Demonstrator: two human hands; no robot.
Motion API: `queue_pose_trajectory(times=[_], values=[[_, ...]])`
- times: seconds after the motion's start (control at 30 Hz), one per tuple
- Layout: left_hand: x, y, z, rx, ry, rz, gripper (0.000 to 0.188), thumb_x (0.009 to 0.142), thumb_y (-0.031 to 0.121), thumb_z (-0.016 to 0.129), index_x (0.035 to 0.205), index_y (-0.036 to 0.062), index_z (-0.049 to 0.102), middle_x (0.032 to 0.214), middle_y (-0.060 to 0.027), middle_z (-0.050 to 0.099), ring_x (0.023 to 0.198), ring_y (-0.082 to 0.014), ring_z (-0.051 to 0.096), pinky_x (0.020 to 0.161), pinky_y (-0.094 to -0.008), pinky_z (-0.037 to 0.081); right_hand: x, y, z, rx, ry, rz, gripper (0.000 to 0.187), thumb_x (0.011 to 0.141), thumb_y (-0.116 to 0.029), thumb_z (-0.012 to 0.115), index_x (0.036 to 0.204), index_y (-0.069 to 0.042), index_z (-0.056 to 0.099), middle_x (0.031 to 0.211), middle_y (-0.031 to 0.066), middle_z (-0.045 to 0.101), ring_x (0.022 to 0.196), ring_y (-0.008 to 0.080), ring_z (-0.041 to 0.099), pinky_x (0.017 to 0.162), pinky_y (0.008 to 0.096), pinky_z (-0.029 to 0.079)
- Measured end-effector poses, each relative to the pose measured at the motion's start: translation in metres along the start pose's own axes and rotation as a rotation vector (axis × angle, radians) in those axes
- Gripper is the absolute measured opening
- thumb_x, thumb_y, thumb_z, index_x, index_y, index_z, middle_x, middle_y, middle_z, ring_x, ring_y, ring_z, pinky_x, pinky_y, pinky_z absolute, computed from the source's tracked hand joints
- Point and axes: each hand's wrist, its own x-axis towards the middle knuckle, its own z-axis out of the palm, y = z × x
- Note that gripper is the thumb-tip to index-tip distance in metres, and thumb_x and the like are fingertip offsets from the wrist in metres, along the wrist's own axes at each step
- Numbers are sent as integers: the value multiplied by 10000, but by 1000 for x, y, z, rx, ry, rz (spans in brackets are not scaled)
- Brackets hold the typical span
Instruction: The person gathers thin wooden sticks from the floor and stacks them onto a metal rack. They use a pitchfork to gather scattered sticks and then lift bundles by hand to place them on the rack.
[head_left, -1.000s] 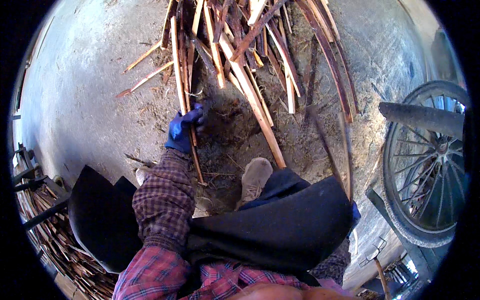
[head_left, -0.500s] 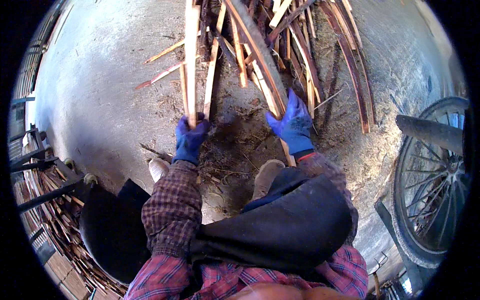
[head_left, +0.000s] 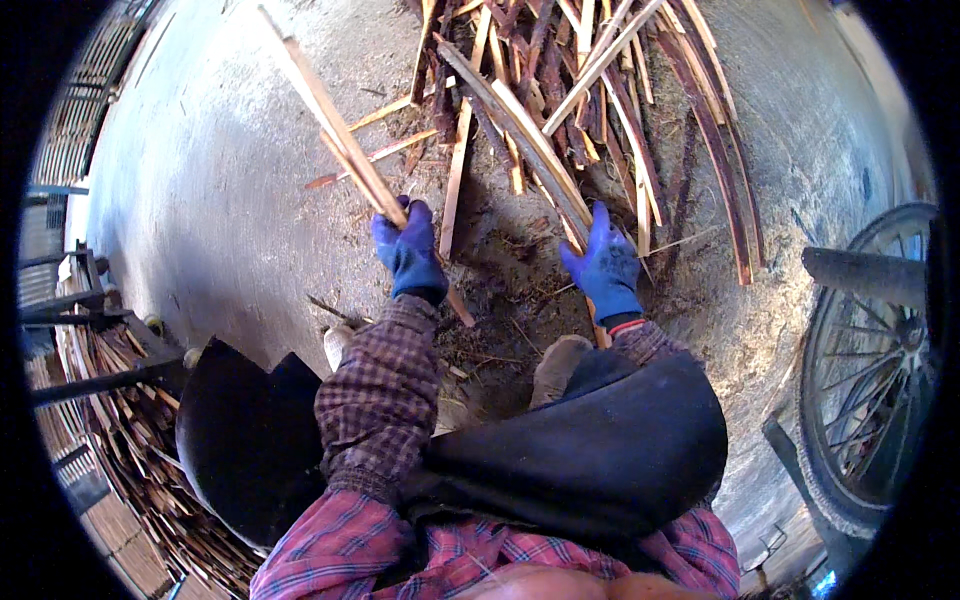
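My left hand [head_left: 408,250], in a blue-and-purple glove, is closed round the near end of a few long pale wooden strips [head_left: 335,130]. They slant away toward the far left, above the concrete floor. My right hand [head_left: 607,265], gloved alike, grips another small bunch of wooden strips [head_left: 530,130] between thumb and fingers. One strip of that bunch is dark with rough bark, others are pale, and a lower end shows below the palm. Past both hands lies a loose pile of wooden strips [head_left: 545,60], some with brown bark.
A spoked wheel [head_left: 905,340] and a dark bar stand at the right. At the left, many strips [head_left: 120,400] are stacked in a dark metal frame [head_left: 90,385]. Bark crumbs litter the floor by my shoes [head_left: 560,370]. A dark apron covers my lap.
The strips in my left hand have swung from nearly straight ahead to a slant toward the far left. My right hand keeps its bunch, whose far end now shows over the pile.
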Motion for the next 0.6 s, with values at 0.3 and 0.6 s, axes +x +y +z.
queue_pose_trajectory(times=[0.3, 0.6], values=[[-31, -10, 77, 1134, -114, 410, 587, 686, 261, 679, 1176, 96, 399, 1049, -172, 570, 998, -354, 549, 805, -480, 449, 25, 0, -10, -82, -190, 81, 822, 654, -379, 725, 1323, -65, 366, 1086, 222, 586, 999, 367, 574, 848, 436, 466], [110, -51, -17, 728, -505, 374, 456, 698, 163, 684, 1096, 25, 511, 944, -167, 620, 852, -310, 609, 733, -375, 489, 27, 2, -44, 23, -244, -39, 685, 624, -330, 744, 1189, -22, 511, 1102, 226, 585, 1003, 353, 578, 868, 413, 456]])
